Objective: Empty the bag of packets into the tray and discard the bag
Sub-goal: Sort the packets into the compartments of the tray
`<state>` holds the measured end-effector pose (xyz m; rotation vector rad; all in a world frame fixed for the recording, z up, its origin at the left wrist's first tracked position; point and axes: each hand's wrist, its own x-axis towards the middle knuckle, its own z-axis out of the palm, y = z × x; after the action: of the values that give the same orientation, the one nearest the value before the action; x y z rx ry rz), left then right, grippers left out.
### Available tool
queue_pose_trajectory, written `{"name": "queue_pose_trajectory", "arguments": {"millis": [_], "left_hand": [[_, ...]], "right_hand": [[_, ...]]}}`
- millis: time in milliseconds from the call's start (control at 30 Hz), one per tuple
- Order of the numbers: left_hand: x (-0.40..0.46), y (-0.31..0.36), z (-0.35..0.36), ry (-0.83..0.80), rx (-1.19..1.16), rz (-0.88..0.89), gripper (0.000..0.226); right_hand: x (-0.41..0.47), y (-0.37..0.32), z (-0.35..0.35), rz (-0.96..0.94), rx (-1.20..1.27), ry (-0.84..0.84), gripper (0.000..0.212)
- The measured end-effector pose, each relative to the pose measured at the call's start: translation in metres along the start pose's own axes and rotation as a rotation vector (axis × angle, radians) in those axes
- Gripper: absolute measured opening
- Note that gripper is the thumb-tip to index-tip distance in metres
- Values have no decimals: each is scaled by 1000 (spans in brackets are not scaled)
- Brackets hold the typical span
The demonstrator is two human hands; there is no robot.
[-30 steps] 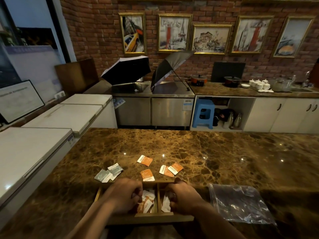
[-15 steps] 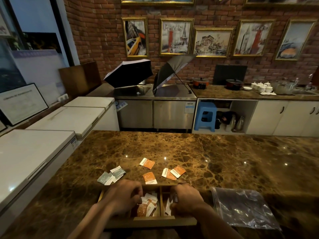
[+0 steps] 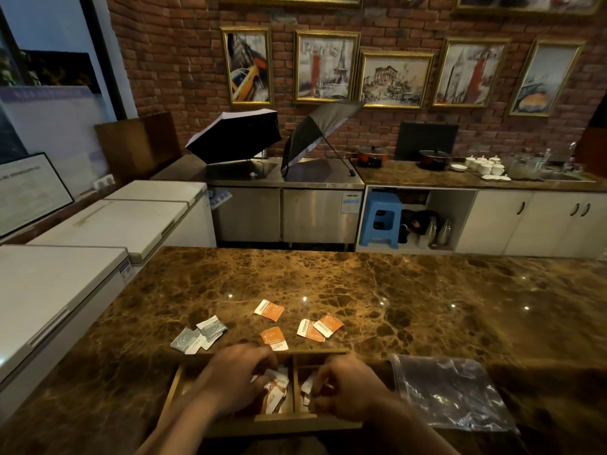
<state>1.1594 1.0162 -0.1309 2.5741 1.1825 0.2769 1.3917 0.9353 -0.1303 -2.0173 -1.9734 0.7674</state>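
Observation:
A wooden divided tray (image 3: 317, 352) sits at the near edge of the marble counter. My left hand (image 3: 235, 379) reaches into its middle compartment, fingers curled on the orange and white packets (image 3: 275, 394) lying there. In the right compartment my right hand (image 3: 346, 385) pinches a white packet (image 3: 308, 386). The clear plastic bag (image 3: 450, 392) lies flat and empty on the counter, right of the tray. Loose orange packets (image 3: 320, 328) and grey-green packets (image 3: 198, 334) lie just beyond the tray.
The brown marble counter (image 3: 410, 300) stretches ahead and to the right. White chest freezers (image 3: 59, 290) stand along its left side. Behind are steel units with two open umbrellas (image 3: 236, 136), a blue stool (image 3: 381, 218) and white cabinets.
Both hands stay in the tray, fingers shifting slightly among the packets. The bag and the loose packets have not moved; the view has tilted a little.

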Motion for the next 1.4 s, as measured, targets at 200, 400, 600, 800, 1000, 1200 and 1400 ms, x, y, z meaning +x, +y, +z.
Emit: {"name": "queue_pose_trajectory", "arguments": {"millis": [200, 400, 600, 800, 1000, 1200, 1400], "left_hand": [[-1, 1, 16, -89, 98, 59, 34], [3, -6, 19, -84, 38, 50, 31], [17, -10, 9, 22, -94, -76, 21], [62, -15, -5, 52, -181, -275, 24], [94, -25, 10, -55, -85, -305, 31], [110, -32, 27, -173, -31, -337, 33], [115, -23, 36, -77, 120, -397, 24]], "right_hand": [[-6, 9, 5, -121, -82, 108, 12], [5, 11, 6, -125, -90, 82, 14], [31, 24, -15, 108, 214, 214, 20], [70, 44, -35, 108, 73, 311, 21], [103, 50, -36, 144, -75, 175, 33], [129, 56, -30, 100, -219, -78, 61], [132, 67, -20, 81, -229, 82, 30]]}}
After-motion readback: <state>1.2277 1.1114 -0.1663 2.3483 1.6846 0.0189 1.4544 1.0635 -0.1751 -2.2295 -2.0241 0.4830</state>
